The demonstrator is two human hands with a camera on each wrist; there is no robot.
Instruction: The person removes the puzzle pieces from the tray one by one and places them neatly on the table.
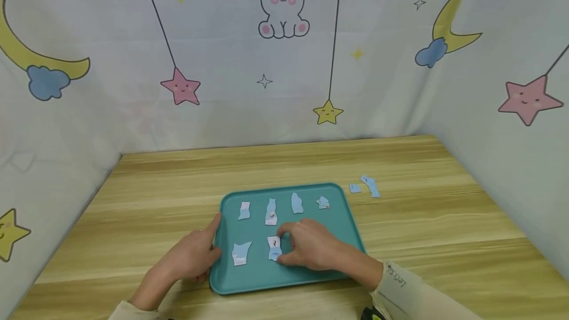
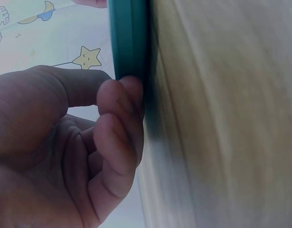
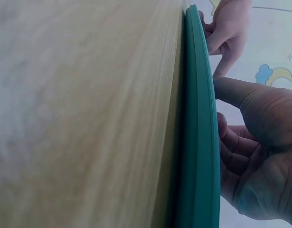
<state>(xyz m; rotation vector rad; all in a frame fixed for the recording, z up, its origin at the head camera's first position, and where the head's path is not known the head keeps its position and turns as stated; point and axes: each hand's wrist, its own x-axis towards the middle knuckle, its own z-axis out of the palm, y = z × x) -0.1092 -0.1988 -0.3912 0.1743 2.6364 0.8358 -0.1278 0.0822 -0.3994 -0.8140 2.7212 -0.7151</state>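
A teal tray [image 1: 284, 285] lies on the wooden table with several light blue and white irregular paper pieces on it. My left hand [image 1: 193, 256] holds the tray's left edge, its index finger and thumb at the rim; in the left wrist view the other fingers of this hand [image 2: 79, 142] curl against the tray's outer side. Over the tray's middle, my right hand [image 1: 313, 246] pinches a paper piece [image 1: 274, 249] with a small dark print, index finger at its upper end and thumb at its lower end. Left of it lies another paper piece [image 1: 241, 253].
Along the tray's back row lie a pink-and-blue piece [image 1: 244, 210], a tall piece [image 1: 271, 211], a plain blue piece [image 1: 297, 203] and a small jagged piece [image 1: 323, 203]. Two further pieces [image 1: 371, 186] rest on the table [image 1: 422, 211] beyond the tray's right corner. Printed curtains surround the table.
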